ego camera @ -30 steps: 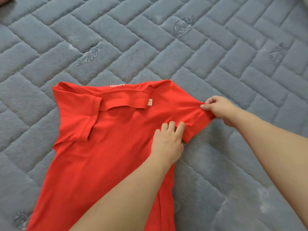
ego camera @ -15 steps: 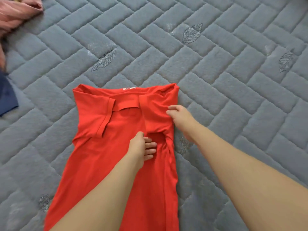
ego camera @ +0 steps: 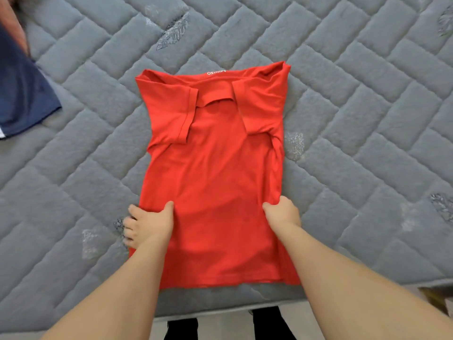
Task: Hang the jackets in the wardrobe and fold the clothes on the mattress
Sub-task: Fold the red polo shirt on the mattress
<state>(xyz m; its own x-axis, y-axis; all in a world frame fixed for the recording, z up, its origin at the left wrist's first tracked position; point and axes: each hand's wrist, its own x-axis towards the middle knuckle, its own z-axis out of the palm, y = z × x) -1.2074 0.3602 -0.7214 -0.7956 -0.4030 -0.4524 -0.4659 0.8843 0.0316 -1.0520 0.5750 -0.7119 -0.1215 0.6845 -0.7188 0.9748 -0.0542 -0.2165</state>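
On the grey quilted mattress (ego camera: 355, 123), with its herringbone stitching and scattered leaf motifs, a bright red short-sleeved cotton shirt (ego camera: 215, 173) lies flat and face down, its collar toward the far side and its hem near the mattress's front edge. Both sleeves are folded inward over the back, so the garment forms a long, narrow rectangle; the left sleeve lies smooth with its hemmed cuff showing, while the right one is more bunched and creased. White lettering shows upside down on the neckband at the far end. The left hand (ego camera: 147, 223) grips the shirt's left edge about two-thirds of the way down — thumb pressed on top of the red fabric, fingers curled at the edge and resting partly on the mattress. The right hand (ego camera: 282, 213) holds the opposite edge at much the same level, thumb on the cloth and fingers tucked out of sight beneath the side fold. Both bare forearms reach in from the near side, one along each flank of the shirt. At the far left a dark navy garment (ego camera: 22, 94) lies spread on the mattress, well apart from the shirt, and a strip of pinkish cloth (ego camera: 14, 23) shows at the upper left corner — too blurred to identify. No container appears anywhere in view.
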